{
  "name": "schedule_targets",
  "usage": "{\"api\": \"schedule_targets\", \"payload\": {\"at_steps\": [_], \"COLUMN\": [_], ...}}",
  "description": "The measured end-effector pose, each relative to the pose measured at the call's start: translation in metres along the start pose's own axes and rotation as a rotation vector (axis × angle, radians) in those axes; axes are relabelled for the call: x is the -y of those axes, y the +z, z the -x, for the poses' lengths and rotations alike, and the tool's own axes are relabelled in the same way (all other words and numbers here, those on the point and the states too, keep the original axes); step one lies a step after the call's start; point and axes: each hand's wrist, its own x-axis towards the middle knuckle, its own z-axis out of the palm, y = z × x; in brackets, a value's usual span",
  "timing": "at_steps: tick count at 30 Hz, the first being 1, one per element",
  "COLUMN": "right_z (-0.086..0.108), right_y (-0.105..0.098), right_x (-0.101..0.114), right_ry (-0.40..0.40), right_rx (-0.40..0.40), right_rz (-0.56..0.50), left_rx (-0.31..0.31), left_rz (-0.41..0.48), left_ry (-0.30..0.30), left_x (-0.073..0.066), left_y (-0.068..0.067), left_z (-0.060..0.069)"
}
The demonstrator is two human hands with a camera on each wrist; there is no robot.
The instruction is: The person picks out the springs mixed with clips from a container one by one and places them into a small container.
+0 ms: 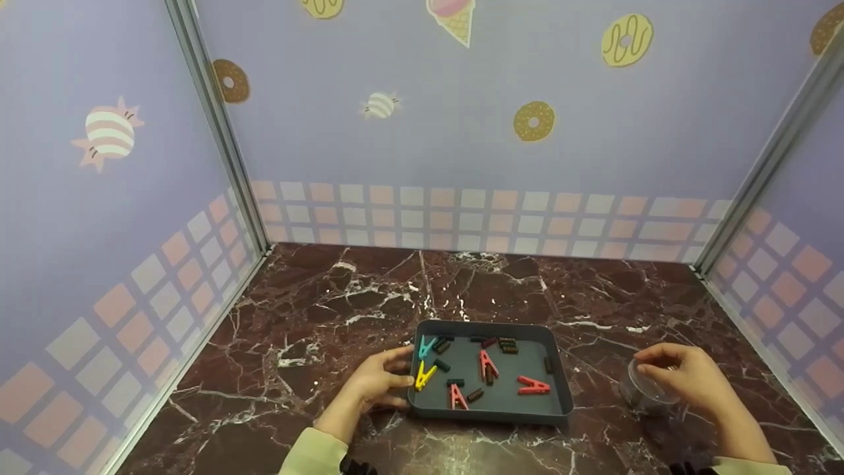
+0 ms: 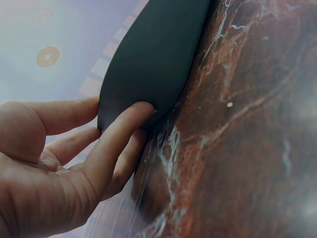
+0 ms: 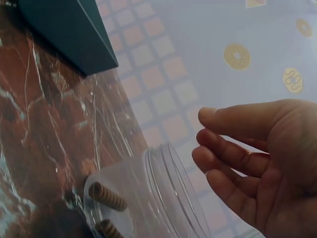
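My left hand (image 1: 379, 379) rests its fingertips on the left wall of a dark grey tray (image 1: 491, 417). In the left wrist view its fingers touch the tray's outer wall (image 2: 148, 64) and edge. Inside the tray lie a turquoise clothespin (image 1: 426, 347), a yellow clothespin (image 1: 423, 376), red ones (image 1: 534, 385) and several small dark ribbed cylinders (image 1: 475, 395). Above a clear plastic jar (image 1: 632, 397) hovers my right hand (image 1: 695, 379), fingers loosely bent with nothing between them. Brown ribbed cylinders (image 3: 109, 197) lie in the jar, which appears open-topped.
Tray and jar stand apart on a dark red marbled tabletop (image 1: 316, 310), the jar to the right. Patterned panels (image 1: 461, 152) close off the back and both sides, joined by metal posts (image 1: 224, 138).
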Motion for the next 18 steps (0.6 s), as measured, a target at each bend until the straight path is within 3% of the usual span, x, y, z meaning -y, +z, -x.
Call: {"api": "schedule_targets", "payload": {"at_steps": [5,11,18], "right_z": [-0.002,-0.007,-0.011], "right_y": [0.003,0.009,0.022], "right_x": [0.006,0.01,0.016], "right_ry": [-0.013,-0.106,-0.18], "right_rx": [-0.006,-0.031,0.013], "right_rz": [-0.045,-0.096,-0.184], "left_rx": [-0.005,-0.006,0.003], "left_rz": [-0.001,0.006,0.019], "left_ry": [0.005,0.008,0.007], "left_x": [-0.001,-0.001,-0.001], "left_y": [0.001,0.002,0.001], "left_z": [0.0,0.001,0.001]}}
